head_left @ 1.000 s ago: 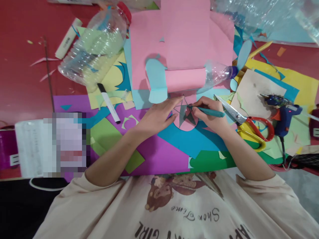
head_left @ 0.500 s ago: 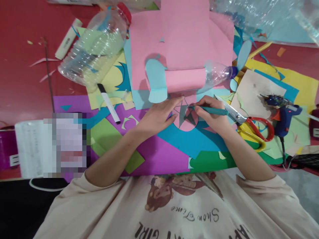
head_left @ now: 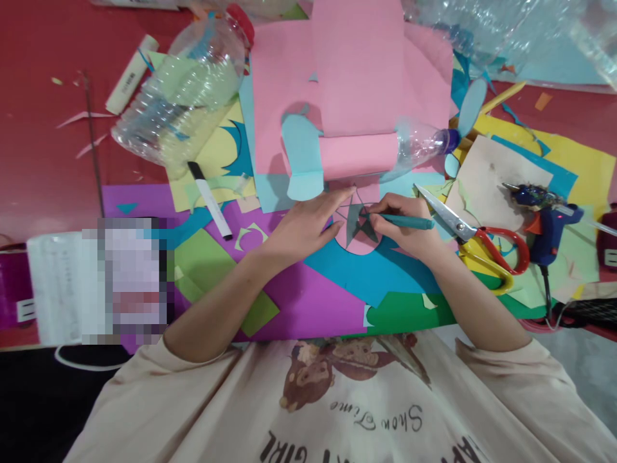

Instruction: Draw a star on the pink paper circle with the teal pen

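Observation:
My left hand [head_left: 301,225] lies flat with fingers stretched out, pressing down the left side of a pink paper circle [head_left: 359,241] that has a dark star shape drawn on it. My right hand [head_left: 409,225] is closed round a teal pen [head_left: 405,221], its tip touching the star on the circle. The circle rests on blue and purple paper sheets [head_left: 308,296]. Just behind my hands lies a clear plastic bottle wrapped in pink paper [head_left: 366,154] with a light blue paper piece on its left end.
Red-and-yellow-handled scissors [head_left: 475,238] lie right of my right hand, a blue glue gun [head_left: 544,222] beyond them. A black-capped white marker [head_left: 209,199] and a large crushed clear bottle [head_left: 180,96] lie to the left. Coloured paper scraps cover the red table [head_left: 43,154].
The pen tip has shifted slightly over the star on the pink circle, and my right hand moved a little with it. My left hand has stayed flat in place.

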Demonstrator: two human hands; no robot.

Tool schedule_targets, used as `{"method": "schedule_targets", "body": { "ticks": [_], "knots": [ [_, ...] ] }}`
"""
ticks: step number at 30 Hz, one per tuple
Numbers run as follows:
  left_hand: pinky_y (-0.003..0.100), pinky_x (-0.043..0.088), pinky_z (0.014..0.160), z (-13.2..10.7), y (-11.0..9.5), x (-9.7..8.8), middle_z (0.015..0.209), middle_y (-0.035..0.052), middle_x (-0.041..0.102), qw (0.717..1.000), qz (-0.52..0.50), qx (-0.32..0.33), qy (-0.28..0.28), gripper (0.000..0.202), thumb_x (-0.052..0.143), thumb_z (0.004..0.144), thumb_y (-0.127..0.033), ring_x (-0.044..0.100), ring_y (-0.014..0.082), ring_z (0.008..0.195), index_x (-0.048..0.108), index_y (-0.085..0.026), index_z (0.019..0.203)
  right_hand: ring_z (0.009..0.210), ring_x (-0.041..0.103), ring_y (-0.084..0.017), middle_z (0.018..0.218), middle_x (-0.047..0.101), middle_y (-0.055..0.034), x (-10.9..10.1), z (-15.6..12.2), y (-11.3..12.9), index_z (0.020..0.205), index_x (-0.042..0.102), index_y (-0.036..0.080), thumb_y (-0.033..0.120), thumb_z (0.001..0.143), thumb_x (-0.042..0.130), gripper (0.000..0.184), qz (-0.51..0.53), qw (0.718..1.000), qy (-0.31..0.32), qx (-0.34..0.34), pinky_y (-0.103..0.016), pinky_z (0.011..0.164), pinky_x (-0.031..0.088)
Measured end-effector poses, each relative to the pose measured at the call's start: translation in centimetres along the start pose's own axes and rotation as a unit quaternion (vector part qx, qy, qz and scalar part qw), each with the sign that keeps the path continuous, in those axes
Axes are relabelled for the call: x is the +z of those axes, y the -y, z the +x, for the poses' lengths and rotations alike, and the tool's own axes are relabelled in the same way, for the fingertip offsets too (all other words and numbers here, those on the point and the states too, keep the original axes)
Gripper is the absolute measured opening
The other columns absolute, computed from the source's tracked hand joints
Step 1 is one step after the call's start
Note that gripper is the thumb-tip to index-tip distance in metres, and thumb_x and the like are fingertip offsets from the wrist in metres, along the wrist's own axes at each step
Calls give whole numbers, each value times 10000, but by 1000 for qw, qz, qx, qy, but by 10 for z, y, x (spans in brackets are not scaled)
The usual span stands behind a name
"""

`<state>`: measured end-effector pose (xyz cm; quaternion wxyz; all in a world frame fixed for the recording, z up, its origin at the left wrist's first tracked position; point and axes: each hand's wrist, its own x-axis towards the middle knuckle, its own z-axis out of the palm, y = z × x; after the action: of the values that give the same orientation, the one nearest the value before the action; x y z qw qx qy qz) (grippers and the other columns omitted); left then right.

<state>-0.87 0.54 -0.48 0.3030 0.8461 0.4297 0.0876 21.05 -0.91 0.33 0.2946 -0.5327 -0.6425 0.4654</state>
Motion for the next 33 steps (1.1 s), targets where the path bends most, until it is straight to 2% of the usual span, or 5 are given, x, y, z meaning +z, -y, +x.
{"method": "schedule_targets", "body": {
  "ticks": [3,10,16,26,33],
  "knots": [
    [413,454,988,0,0,0,1382,113,565,1000,5,3,-2,546,436,934,-246,525,269,1230,393,-143,1468,522,462,-89,614,612,15,-1,0,0,681,586,175,248,768,602,115,13,1000,11,-3,-238,501,349],
    [413,430,1033,0,-1,0,1401,102,554,1000,10,3,-1,538,435,934,-234,511,256,1262,392,-154,1464,556,529,-110,648,607,17,-3,2,3,768,583,204,199,823,563,58,67,997,-27,-24,-259,541,410],
    [399,421,1046,0,-1,-1,1405,114,551,1000,-4,15,-9,521,429,945,-241,513,255,1267,405,-131,1453,491,430,-90,511,529,34,3,5,4,632,532,197,367,862,601,294,-5,999,-29,-20,-248,500,334],
    [421,408,1066,0,-2,-1,1426,96,538,1000,1,-4,1,554,442,920,-217,508,260,1266,388,-166,1469,492,393,-85,511,512,34,4,7,5,608,517,189,298,839,559,259,-40,999,-14,-21,-253,500,304],
    [382,425,1045,0,-1,-1,1412,90,547,1000,-11,3,0,541,432,932,-245,517,241,1257,395,-149,1463,510,401,-88,506,485,42,3,7,8,545,446,202,180,785,539,258,-6,1000,9,-12,-254,511,309]
  ]
}}
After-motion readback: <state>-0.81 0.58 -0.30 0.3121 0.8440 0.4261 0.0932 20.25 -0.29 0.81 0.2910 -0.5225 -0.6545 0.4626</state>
